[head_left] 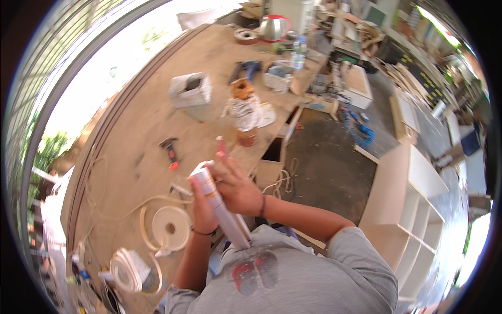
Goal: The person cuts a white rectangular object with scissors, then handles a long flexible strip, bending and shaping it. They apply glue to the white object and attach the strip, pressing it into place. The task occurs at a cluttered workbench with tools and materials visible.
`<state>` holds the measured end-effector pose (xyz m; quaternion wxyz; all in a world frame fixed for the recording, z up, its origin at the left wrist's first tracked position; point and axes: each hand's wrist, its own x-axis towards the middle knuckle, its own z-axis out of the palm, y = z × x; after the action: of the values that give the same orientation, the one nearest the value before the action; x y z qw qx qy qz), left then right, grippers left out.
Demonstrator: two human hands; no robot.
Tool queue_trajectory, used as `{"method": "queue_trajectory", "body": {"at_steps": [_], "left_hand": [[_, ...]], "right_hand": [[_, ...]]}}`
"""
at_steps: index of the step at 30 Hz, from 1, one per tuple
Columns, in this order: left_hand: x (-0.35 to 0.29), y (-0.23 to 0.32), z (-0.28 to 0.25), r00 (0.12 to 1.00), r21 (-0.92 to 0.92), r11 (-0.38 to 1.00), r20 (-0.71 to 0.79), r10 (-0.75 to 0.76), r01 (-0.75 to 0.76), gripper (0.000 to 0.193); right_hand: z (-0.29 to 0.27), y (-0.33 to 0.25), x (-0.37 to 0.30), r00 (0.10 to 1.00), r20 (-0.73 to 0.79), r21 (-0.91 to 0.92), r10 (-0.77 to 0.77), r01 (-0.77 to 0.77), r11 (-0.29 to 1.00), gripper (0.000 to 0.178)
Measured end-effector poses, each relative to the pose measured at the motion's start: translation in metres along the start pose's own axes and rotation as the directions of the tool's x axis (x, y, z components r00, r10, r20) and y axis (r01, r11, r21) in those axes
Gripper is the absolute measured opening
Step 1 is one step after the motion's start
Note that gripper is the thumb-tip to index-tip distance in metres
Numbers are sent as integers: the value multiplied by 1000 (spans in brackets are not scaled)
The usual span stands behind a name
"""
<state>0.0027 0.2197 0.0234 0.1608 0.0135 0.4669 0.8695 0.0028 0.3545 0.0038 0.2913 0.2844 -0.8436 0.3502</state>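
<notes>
A long white board (226,217), possibly several strips together, stands tilted between my hands, its near end against my grey shirt. My left hand (204,209) is closed around its left side near the far end. My right hand (238,188) lies against the board's right side with fingers stretched out, slightly blurred. Just beyond those fingertips is a small red object (220,143); I cannot tell whether it is touched. Left of my hands, a roll of cream edge banding (171,228) lies on the workbench (125,172), and a hammer (170,153) with a black and orange handle lies farther off.
Beyond my hands stand a plastic-wrapped container (244,112), a white box (190,90), a blue power tool (247,69), a water bottle (298,52) and a kettle (274,27). Another banding roll (125,269) sits near left. A pale shelf cabinet (402,209) and blue hose (361,131) are right.
</notes>
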Motion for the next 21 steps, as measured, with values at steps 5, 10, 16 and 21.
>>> {"method": "queue_trajectory", "body": {"at_steps": [5,10,16,21], "left_hand": [[-4,1,-15,1000,-99,995,-2,14,-14,74],[-23,4,-19,947,-203,928,11,322,-313,97],[-27,4,-10,775,-151,770,38,631,-620,116],[-21,6,-6,628,-67,634,96,772,-770,112]], "right_hand": [[-19,-11,18,994,29,9,-102,101,995,19],[-29,-39,21,1000,-9,228,-19,21,973,19],[-35,-70,10,987,140,418,79,-131,899,42],[-28,-66,4,979,184,545,85,-174,820,49]]}}
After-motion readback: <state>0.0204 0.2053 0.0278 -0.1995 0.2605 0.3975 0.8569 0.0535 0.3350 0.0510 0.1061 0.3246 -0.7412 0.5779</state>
